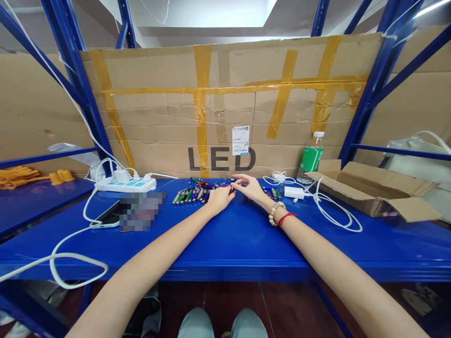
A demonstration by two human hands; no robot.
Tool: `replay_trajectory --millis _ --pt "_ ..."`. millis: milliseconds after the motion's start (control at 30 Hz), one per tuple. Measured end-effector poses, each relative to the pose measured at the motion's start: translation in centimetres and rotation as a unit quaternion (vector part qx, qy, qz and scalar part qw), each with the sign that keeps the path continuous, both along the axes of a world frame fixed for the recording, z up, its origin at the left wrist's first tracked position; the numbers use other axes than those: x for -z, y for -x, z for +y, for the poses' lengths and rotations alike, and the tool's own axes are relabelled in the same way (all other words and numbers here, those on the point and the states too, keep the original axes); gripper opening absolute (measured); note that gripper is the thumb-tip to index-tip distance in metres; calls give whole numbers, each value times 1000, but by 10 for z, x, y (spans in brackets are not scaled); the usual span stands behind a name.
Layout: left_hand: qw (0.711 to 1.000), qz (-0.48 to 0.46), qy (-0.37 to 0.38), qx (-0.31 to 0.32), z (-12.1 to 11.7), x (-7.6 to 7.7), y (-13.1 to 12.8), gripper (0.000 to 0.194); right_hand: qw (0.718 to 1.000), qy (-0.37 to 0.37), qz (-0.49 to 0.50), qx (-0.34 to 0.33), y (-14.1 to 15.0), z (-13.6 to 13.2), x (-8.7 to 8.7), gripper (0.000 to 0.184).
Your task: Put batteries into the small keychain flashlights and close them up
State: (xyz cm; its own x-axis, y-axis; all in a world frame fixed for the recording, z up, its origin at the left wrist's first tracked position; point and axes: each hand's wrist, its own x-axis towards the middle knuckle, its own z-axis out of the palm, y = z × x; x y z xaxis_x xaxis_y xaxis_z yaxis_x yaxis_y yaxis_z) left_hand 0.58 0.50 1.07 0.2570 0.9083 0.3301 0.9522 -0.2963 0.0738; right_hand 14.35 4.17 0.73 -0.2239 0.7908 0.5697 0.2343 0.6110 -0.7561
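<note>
My left hand (221, 199) is at the middle of the blue shelf, its fingers closed on a small dark red tube (231, 191) of which only a short piece shows. My right hand (251, 188) meets it from the right, thumb and fingertips bent close together at the tube's upper end. What the right fingertips grip is too small to tell. Left of the hands lies a row of small shiny metal tubes (190, 195) in silver, green, blue and purple. More such tubes (275, 193) lie right of my right wrist, and others are partly hidden behind both hands.
A white power strip (127, 184) with plugs, a phone (107, 217) and a blurred patch are at left. White cables (334, 220), a white adapter (294, 192), a green-labelled bottle (311, 158) and an open cardboard box (369, 185) stand right. A large cardboard sheet (162, 122) closes the back.
</note>
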Motion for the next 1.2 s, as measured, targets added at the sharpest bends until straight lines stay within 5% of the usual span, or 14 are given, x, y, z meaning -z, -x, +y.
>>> replay_trajectory --millis 300,600,867,1200 --pt "1000 11 7 5 -2 -1 -1 29 994 -64 -62 64 3 -2 1 39" --pt "998 -4 -10 -64 -2 1 -2 33 958 -77 -183 206 -8 8 7 27" --pt "996 -10 -13 -82 -1 3 -2 34 903 -93 -391 152 2 1 12 33" --pt "997 -4 -7 -83 -1 3 -2 32 864 -56 -476 151 9 7 15 47"
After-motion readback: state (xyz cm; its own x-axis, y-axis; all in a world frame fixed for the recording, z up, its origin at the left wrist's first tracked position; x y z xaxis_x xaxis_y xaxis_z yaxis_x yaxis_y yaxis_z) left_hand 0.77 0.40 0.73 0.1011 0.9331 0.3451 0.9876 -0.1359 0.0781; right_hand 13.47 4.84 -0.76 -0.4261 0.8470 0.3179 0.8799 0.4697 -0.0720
